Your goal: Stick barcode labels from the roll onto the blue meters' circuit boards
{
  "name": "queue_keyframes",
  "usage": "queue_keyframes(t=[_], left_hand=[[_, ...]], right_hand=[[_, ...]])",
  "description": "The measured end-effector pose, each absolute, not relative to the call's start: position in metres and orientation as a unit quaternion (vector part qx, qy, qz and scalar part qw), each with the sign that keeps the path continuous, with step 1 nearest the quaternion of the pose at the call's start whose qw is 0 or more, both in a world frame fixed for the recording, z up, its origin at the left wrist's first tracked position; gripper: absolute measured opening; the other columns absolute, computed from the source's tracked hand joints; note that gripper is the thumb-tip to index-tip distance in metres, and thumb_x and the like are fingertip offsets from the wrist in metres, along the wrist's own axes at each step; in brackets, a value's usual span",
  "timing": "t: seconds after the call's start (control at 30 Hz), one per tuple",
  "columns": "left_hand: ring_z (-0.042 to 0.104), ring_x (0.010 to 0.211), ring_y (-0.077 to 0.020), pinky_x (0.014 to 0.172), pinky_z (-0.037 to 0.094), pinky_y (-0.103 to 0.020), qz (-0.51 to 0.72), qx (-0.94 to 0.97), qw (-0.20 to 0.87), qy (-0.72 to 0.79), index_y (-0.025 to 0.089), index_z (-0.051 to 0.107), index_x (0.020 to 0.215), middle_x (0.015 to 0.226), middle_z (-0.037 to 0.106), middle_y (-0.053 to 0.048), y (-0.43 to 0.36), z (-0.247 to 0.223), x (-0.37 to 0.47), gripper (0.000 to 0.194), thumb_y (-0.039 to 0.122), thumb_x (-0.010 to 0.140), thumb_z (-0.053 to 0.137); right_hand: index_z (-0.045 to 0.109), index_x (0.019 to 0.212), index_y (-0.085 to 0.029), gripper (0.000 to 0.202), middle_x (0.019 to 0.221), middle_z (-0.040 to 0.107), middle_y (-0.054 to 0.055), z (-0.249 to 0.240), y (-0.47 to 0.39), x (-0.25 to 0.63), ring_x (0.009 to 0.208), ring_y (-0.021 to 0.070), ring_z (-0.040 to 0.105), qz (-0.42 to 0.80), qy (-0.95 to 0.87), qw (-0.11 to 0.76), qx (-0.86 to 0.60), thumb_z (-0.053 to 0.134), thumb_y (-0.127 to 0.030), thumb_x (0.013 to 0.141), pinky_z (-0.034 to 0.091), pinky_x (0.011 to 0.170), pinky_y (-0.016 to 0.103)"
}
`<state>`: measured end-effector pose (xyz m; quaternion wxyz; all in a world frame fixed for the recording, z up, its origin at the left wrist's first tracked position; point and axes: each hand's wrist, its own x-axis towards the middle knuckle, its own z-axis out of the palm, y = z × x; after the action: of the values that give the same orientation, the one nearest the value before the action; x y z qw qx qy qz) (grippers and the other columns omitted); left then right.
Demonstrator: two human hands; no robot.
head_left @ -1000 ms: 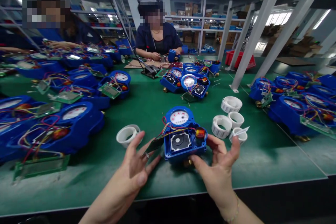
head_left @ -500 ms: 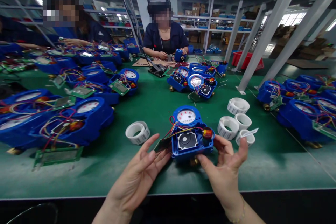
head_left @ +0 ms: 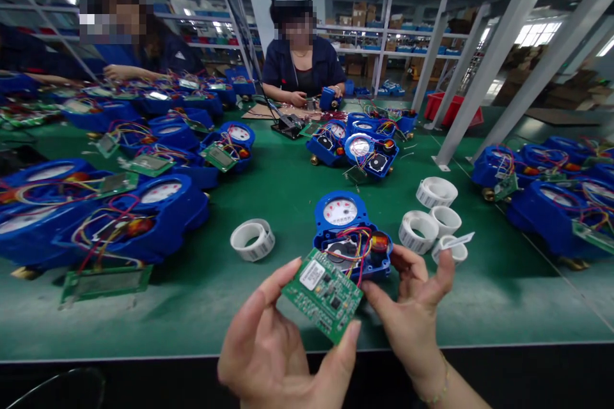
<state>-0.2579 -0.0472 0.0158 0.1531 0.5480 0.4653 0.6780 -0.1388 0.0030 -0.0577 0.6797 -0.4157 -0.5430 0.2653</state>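
A green circuit board (head_left: 322, 297) with a white label is gripped by its edges in my left hand (head_left: 283, 339), tilted in front of a blue meter housing (head_left: 339, 209). Coloured wires (head_left: 357, 246) run from the board into the open housing, over a black round part. My right hand (head_left: 412, 307) holds the housing at its lower right side, thumb at the front and fingers behind. A small white label (head_left: 458, 241) rests at the raised right index fingertip, in front of a label roll.
Label rolls (head_left: 418, 232) stand right of the housing, another roll (head_left: 252, 240) left of it. Blue meters (head_left: 165, 204) with wires and boards crowd the left; more (head_left: 551, 214) lie right. Metal posts (head_left: 460, 102) rise at the right. A person (head_left: 303, 70) works across the green table (head_left: 192, 326).
My left hand has taken hold of the circuit board and turned it up in front of the housing, its labelled face now showing. My right hand has barely moved.
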Motion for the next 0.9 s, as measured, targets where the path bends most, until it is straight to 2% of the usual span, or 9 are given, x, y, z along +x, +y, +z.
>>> queue_keyframes(t=[0.17,0.27,0.33,0.4,0.47,0.6,0.7,0.8,0.9], left_hand=[[0.049,0.127,-0.0217,0.104,0.050,-0.046,0.684,0.562,0.138,0.443,0.060,0.024,0.141,0.144,0.043,0.005,-0.033,0.001,-0.251,0.110,-0.003,0.069,0.078],[0.050,0.128,-0.0247,0.106,0.048,-0.053,0.677,0.584,0.185,0.407,0.061,0.021,0.140,0.141,0.047,0.005,-0.026,0.001,-0.258,0.106,0.001,0.072,0.076],[0.049,0.131,-0.0272,0.111,0.042,-0.059,0.668,0.598,0.195,0.399,0.060,0.022,0.139,0.138,0.050,0.006,-0.021,0.005,-0.264,0.104,0.005,0.072,0.078],[0.048,0.131,-0.0283,0.114,0.037,-0.063,0.667,0.593,0.165,0.420,0.058,0.024,0.139,0.138,0.049,0.006,-0.019,0.009,-0.266,0.103,0.007,0.070,0.081],[0.049,0.128,-0.0297,0.113,0.038,-0.065,0.670,0.570,0.101,0.465,0.054,0.025,0.141,0.138,0.046,0.003,-0.019,0.011,-0.261,0.104,0.010,0.067,0.084],[0.042,0.137,-0.0400,0.110,0.039,-0.072,0.639,0.533,-0.001,0.555,0.055,0.008,0.144,0.155,0.033,0.001,-0.026,0.003,-0.239,0.114,0.026,0.067,0.086],[0.033,0.144,-0.0416,0.110,0.040,-0.073,0.618,0.547,-0.002,0.564,0.059,-0.003,0.145,0.162,0.027,0.003,-0.030,-0.010,-0.226,0.120,0.029,0.069,0.085],[0.042,0.139,-0.0418,0.106,0.047,-0.072,0.635,0.544,-0.003,0.548,0.057,-0.004,0.147,0.159,0.035,0.000,-0.030,-0.026,-0.219,0.123,0.033,0.067,0.087],[0.052,0.129,-0.0422,0.102,0.049,-0.072,0.664,0.514,0.008,0.542,0.057,0.003,0.147,0.157,0.039,-0.001,-0.031,-0.046,-0.217,0.117,0.039,0.068,0.086]], right_hand=[[0.000,0.151,-0.041,0.102,0.127,0.053,0.006,-0.058,0.003,-0.137,0.115,0.0213,0.059,0.266,-0.529,0.680,-0.433,0.071,-0.019,0.082,0.046,0.101,0.052],[-0.003,0.152,-0.040,0.102,0.128,0.054,0.007,-0.059,0.003,-0.136,0.115,0.0222,0.059,0.266,-0.531,0.679,-0.433,0.069,-0.019,0.083,0.046,0.101,0.054],[-0.003,0.152,-0.039,0.102,0.127,0.055,0.008,-0.060,0.004,-0.135,0.115,0.0227,0.059,0.267,-0.527,0.677,-0.439,0.069,-0.019,0.083,0.047,0.101,0.055],[-0.002,0.152,-0.039,0.101,0.127,0.056,0.008,-0.059,0.004,-0.135,0.115,0.0230,0.059,0.272,-0.521,0.679,-0.441,0.070,-0.019,0.083,0.047,0.101,0.056],[-0.003,0.151,-0.040,0.098,0.127,0.057,0.008,-0.056,0.002,-0.136,0.116,0.0233,0.060,0.288,-0.515,0.684,-0.429,0.066,-0.018,0.086,0.045,0.102,0.059],[0.005,0.150,-0.043,0.080,0.131,0.057,0.009,-0.039,-0.013,-0.134,0.124,0.0246,0.057,0.306,-0.477,0.727,-0.389,0.058,-0.023,0.094,0.039,0.107,0.065],[0.005,0.151,-0.044,0.078,0.127,0.062,0.010,-0.023,-0.023,-0.131,0.118,0.0272,0.061,0.330,-0.500,0.732,-0.326,0.058,-0.037,0.095,0.045,0.101,0.065],[-0.006,0.152,-0.044,0.091,0.124,0.066,0.011,-0.014,-0.023,-0.127,0.113,0.0291,0.066,0.380,-0.540,0.697,-0.281,0.063,-0.040,0.092,0.049,0.096,0.067],[-0.010,0.153,-0.044,0.098,0.127,0.064,0.011,-0.016,-0.018,-0.124,0.114,0.0288,0.066,0.419,-0.545,0.683,-0.248,0.066,-0.035,0.091,0.052,0.094,0.065]])
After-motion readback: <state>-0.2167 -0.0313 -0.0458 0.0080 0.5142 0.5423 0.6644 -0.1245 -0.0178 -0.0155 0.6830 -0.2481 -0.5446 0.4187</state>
